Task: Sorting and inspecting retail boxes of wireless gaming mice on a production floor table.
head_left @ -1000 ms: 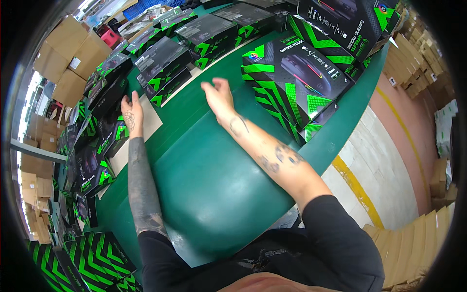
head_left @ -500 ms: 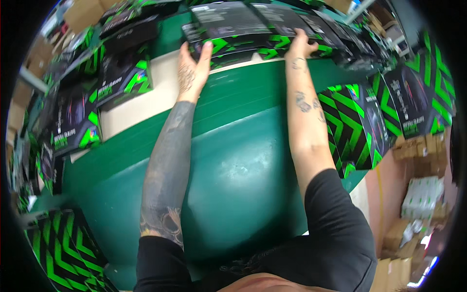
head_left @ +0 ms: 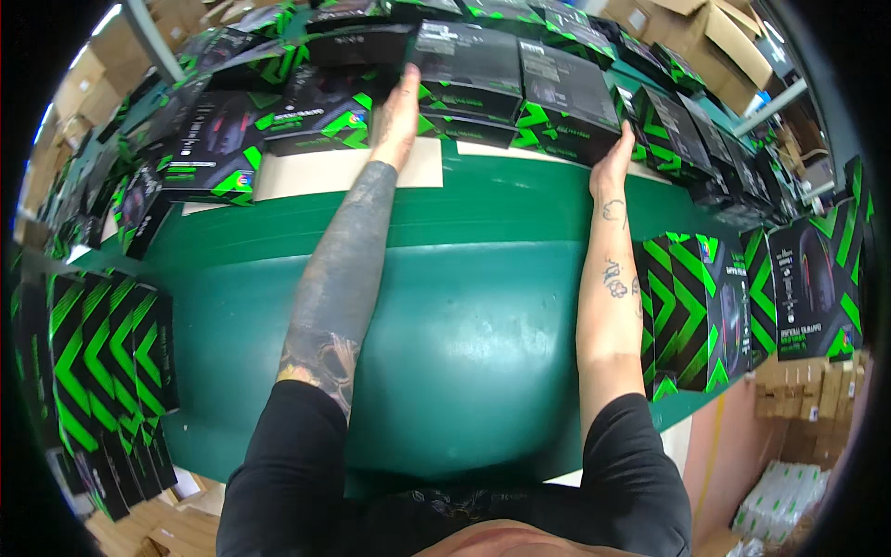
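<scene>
Two stacks of black-and-green computer mouse boxes stand side by side at the far part of the green table. My left hand lies along the left side of the left mouse box, fingers straight and pointing away from me. Against the right side of the right mouse box rests my right hand, its fingertips at the front corner. The pair is held between my two palms. A lower box shows beneath the left one. Parts of both hands' fingers are hidden behind the box edges.
More mouse boxes line the table's far left, with others at the far right. Upright green-striped boxes stand in a left group and a right group. Cartons sit on the floor, right. Pale sheets lie beneath the far boxes.
The view has shifted, so the table and boxes sit differently in it. My hands now stand farther apart, flat along the outer sides of the two box stacks.
</scene>
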